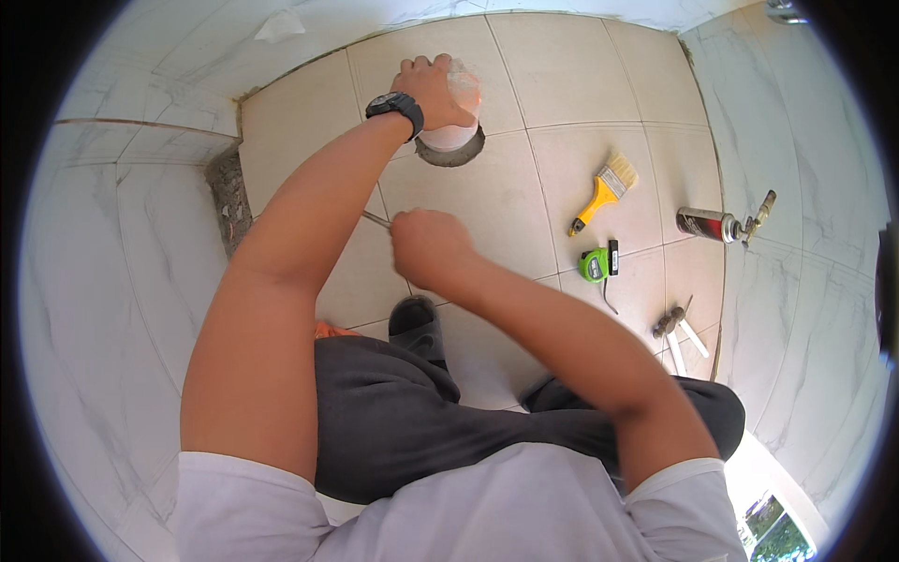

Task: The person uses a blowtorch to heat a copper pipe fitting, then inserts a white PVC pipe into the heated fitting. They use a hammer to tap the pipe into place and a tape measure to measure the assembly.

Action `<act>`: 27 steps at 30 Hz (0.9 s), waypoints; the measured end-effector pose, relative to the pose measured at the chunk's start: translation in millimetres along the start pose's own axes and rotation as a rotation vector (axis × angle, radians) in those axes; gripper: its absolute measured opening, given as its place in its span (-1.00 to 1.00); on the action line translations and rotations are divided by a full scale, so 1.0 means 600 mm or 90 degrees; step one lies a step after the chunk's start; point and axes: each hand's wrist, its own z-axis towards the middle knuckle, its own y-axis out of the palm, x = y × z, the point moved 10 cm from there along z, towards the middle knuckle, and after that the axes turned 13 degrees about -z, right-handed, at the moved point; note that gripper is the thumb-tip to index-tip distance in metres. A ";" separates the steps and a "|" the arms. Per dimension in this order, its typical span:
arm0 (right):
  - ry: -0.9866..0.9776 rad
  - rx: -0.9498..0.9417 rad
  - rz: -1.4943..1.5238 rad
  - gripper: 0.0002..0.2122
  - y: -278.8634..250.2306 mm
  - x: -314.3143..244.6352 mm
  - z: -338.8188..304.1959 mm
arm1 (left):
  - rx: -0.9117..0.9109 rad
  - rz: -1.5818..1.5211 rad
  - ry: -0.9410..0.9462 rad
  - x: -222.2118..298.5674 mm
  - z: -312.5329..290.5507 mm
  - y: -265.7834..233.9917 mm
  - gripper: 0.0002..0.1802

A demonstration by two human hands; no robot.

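Observation:
A white round pipe (448, 139) stands in a rough round hole (455, 158) cut in the floor tiles. Clear crinkled plastic with an orange tint (465, 86) covers its upper part. My left hand (434, 92), with a black watch on the wrist, grips the pipe from the left, fingers on the far side and thumb on the near side. Nearer to me, my right hand (432, 249) is closed in a fist around a thin metal tool (376, 219). Only a short length of that tool pokes out leftward; the rest is hidden in the fist.
To the right lie a yellow-handled paintbrush (603, 192), a green tape measure (596, 266), a gas torch (716, 225) and white-handled tools (681, 335). Marbled wall tiles (796, 187) border the floor. A broken gap (228, 199) runs along the left wall. My sandalled foot (415, 323) is below.

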 end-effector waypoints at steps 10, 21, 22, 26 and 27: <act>0.252 -0.027 -0.222 -0.81 -0.185 0.375 -0.050 | -0.029 -0.022 -0.013 0.003 0.002 -0.006 0.25; 0.321 -0.140 0.056 -0.75 -0.127 0.408 0.029 | -0.034 -0.002 0.005 0.003 0.002 -0.005 0.24; 0.323 -0.149 0.067 -0.75 -0.127 0.408 0.030 | -0.030 0.001 0.004 0.000 0.003 -0.005 0.24; 0.314 -0.128 0.009 -0.76 -0.152 0.399 0.033 | -0.021 0.001 0.025 -0.003 0.005 -0.002 0.23; 0.278 -0.099 -0.031 -0.78 -0.168 0.388 0.039 | -0.021 0.003 0.029 -0.002 0.006 -0.002 0.22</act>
